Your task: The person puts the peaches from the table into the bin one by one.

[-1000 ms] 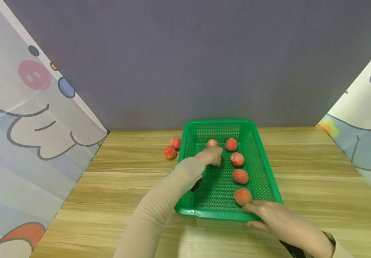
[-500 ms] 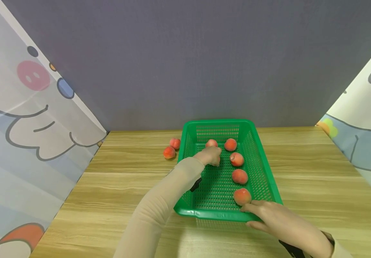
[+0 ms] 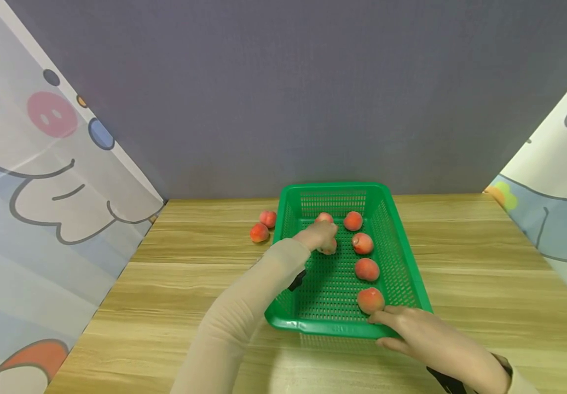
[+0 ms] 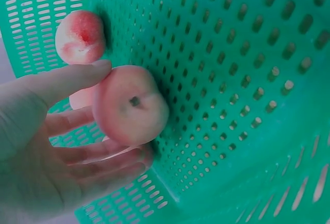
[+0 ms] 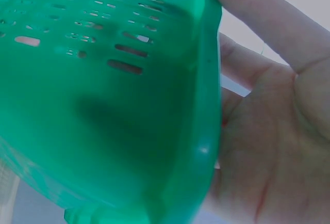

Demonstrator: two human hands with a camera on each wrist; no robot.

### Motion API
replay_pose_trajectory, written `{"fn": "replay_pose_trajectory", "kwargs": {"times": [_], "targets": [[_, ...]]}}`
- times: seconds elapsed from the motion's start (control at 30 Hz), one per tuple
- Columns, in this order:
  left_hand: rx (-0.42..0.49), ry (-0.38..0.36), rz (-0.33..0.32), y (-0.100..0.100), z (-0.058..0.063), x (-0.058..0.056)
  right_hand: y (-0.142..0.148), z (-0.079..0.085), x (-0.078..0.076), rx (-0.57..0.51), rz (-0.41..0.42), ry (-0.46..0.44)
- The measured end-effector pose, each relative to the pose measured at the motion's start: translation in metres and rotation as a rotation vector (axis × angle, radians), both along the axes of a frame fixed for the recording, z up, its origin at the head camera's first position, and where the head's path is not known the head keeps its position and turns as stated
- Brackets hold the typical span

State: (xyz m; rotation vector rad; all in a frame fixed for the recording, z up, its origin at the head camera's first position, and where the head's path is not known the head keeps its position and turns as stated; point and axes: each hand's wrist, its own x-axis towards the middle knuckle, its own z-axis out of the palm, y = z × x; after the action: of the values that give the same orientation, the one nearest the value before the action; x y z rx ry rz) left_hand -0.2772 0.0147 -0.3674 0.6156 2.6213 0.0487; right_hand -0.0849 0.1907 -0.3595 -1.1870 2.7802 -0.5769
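Note:
My left hand (image 3: 319, 235) reaches into the green plastic basket (image 3: 406, 257). In the left wrist view, its thumb and fingers lie on either side of a peach (image 4: 136, 108), holding it low over the basket floor. Just behind that one lies another peach (image 3: 325, 218), partly covered by the hand in the head view. Along the basket's right side several peaches form a row, the nearest peach (image 3: 370, 300) close to my right fingertips. My right hand (image 3: 418, 334) grips the basket rim (image 5: 209, 105) at the near right corner.
Two peaches, a far peach (image 3: 268, 219) and a nearer peach (image 3: 259, 233), rest on the wooden table (image 3: 190, 273) left of the basket. A grey wall (image 3: 283, 98) stands right behind the basket. Cartoon-printed sheets (image 3: 57, 164) flank the table.
My left hand has shifted slightly left and its fingers have loosened, so more of the peach under it shows. My right hand and the basket have stayed put.

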Motion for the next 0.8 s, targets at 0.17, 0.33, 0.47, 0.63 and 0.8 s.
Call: {"fn": "replay_pose_trajectory", "kwargs": {"times": [0.17,0.33,0.47,0.63,0.8], "targets": [[0.043,-0.048,0.02,0.0,0.006,0.003,0.0,0.0,0.0,0.004,-0.002,-0.014],[0.046,-0.046,0.007,0.0,0.012,0.007,0.0,0.001,0.001,0.012,-0.008,-0.014],[0.031,-0.04,-0.007,0.0,0.02,0.01,0.0,0.001,0.001,0.009,-0.005,-0.005],[0.005,-0.011,-0.033,0.0,0.029,0.013,0.0,0.001,0.001,0.008,-0.004,-0.004],[-0.024,0.029,-0.085,-0.001,0.039,0.017,0.0,0.002,0.001,0.018,-0.013,-0.027]]}}
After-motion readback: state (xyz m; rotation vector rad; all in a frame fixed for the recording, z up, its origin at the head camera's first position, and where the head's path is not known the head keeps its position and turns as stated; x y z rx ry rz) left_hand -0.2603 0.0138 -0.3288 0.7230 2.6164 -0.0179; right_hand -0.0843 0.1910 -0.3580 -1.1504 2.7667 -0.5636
